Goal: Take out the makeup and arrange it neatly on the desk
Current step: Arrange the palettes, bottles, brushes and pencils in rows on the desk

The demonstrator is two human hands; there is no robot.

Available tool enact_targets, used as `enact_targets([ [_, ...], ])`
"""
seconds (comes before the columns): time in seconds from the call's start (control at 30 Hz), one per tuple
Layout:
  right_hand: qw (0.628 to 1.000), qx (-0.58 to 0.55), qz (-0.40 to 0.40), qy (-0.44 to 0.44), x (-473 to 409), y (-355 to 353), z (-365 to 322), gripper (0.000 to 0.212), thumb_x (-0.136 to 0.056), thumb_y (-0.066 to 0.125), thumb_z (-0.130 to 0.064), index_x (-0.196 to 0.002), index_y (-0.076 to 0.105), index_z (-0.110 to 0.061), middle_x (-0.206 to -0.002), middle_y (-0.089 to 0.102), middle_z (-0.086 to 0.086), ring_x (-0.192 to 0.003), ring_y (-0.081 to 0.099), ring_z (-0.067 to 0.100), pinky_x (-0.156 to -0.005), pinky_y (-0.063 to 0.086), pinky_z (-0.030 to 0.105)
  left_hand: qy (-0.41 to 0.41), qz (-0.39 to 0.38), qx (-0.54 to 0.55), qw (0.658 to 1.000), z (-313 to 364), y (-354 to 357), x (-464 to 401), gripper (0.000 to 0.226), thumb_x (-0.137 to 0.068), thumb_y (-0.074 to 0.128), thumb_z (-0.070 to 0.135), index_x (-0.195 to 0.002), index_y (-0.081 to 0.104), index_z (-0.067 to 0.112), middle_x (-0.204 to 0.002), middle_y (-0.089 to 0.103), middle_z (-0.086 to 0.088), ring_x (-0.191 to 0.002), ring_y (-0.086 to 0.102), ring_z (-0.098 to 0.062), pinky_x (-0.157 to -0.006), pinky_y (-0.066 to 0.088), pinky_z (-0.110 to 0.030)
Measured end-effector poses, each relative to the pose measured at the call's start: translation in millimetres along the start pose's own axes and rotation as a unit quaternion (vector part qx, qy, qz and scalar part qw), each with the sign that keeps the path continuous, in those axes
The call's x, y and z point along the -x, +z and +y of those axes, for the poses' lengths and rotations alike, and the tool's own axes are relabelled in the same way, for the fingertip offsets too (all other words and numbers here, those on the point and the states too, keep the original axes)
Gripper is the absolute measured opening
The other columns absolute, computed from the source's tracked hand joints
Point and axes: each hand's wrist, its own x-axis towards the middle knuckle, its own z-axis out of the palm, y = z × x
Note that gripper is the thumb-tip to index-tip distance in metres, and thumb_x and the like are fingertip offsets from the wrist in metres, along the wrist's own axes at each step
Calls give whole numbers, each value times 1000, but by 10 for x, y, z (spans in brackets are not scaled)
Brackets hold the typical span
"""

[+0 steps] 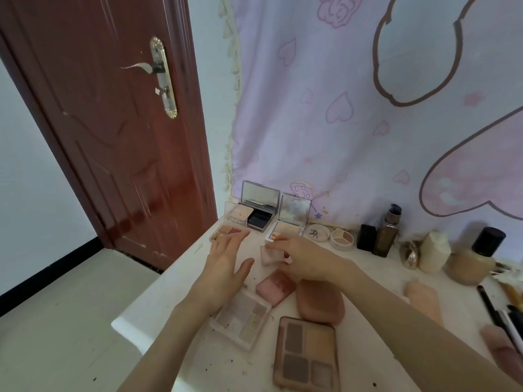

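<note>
Frosted, clear-plastic small compact [270, 254] sits on the counter [158, 301] right under the right hand [304, 257], whose fingertips curl round its far and near edges, pinching it; squarish case w/ pale pinkish inside, no real long axis, partly hidden by the fingers, so can't tell if lid is open. Left hand [226, 264] hovers just left of it, fingers straight and spread, holding nothing. Right hand is plainly the nearer one. Open slot seems to lie ahead, toward the back row: open blush palette [229, 232] at left, mirrored palette [285, 230] just beyond the compact. Likely next: nudge it fwd into line, square w/ those.
</note>
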Motion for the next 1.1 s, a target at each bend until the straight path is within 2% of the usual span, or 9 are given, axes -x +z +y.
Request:
enact_targets([
  [0.13, 957, -251, 142, 36, 273, -55, 14, 32, -86, 62, -19, -118, 63, -24, -105, 57, -13, -84, 55, 0, -74, 41, 10, 44, -7, 40, 998, 187, -25, -2, 52, -90, 59, 24, -137, 37, 22, -137, 38, 5, -127, 28, -5, -103, 17, -9],
  [0.2, 889, -426, 160, 47, 463, -81, -5, 22, -89, 60, -16, -104, 69, -29, -98, 64, -10, -76, 59, -1, -66, 47, 13, 66, 13, 79, 995, 360, -9, 2, 44, -88, 62, 21, -128, 48, 27, -128, 48, 9, -114, 42, 0, -98, 31, -10],
  [0.3, 766, -619, 161, 65, 706, -45, -40, 17, -84, 63, -20, -99, 71, -22, -94, 71, 5, -85, 66, 14, -65, 51, 21, 102, 77, 126, 984, 633, 53, 57, 27, -82, 67, 9, -104, 63, 25, -100, 59, 12, -90, 53, 6, -79, 42, -8],
  [0.4, 663, -723, 173, 87, 846, 28, -40, 38, -70, 65, -33, -101, 64, -10, -86, 71, 9, -82, 68, 20, -64, 52, 24, 136, 94, 134, 977, 830, 128, 93, 9, -77, 71, 5, -85, 67, 8, -86, 61, 5, -78, 52, 4, -71, 43, -10],
  [0.53, 590, -782, 177, 92, 967, 71, -16, 33, -71, 62, -28, -93, 63, -4, -83, 71, 10, -75, 68, 19, -62, 56, 26, 145, 56, 118, 981, 979, 169, 111, 10, -78, 70, 18, -83, 68, 9, -85, 60, 7, -80, 53, -3, -68, 46, -21],
  [0.63, 571, -801, 153, 91, 1017, 72, -12, 32, -73, 61, -25, -96, 64, -3, -83, 69, 11, -72, 67, 19, -62, 56, 26, 155, 29, 83, 984, 1004, 127, 113, 27, -78, 68, 34, -95, 67, 13, -99, 61, 5, -94, 52, -5, -79, 43, -16],
  [0.73, 594, -793, 114, 73, 1043, 83, -61, 40, -78, 59, -31, -103, 62, -1, -91, 64, 13, -79, 63, 18, -68, 53, 24, 149, -10, 73, 986, 1025, 84, 127, 45, -76, 72, 31, -118, 59, 21, -118, 53, 15, -111, 44, 1, -92, 35, -10],
  [0.87, 589, -802, 91, 37, 1090, 76, -90, 40, -83, 55, -34, -107, 63, -3, -95, 67, 12, -83, 61, 17, -66, 51, 22, 148, -18, 62, 987, 1123, 60, 164, 52, -76, 63, 37, -122, 58, 14, -112, 55, 12, -107, 44, 1, -92, 31, -5],
  [1.1, 570, -817, 82, 35, 1117, 62, -138, 39, -76, 60, -34, -101, 65, -3, -91, 65, 14, -72, 59, 15, -59, 51, 21, 146, -41, 37, 988, 1181, -29, 191, 56, -75, 74, 18, -127, 53, 12, -110, 45, 21, -108, 39, 1, -94, 23, 0],
])
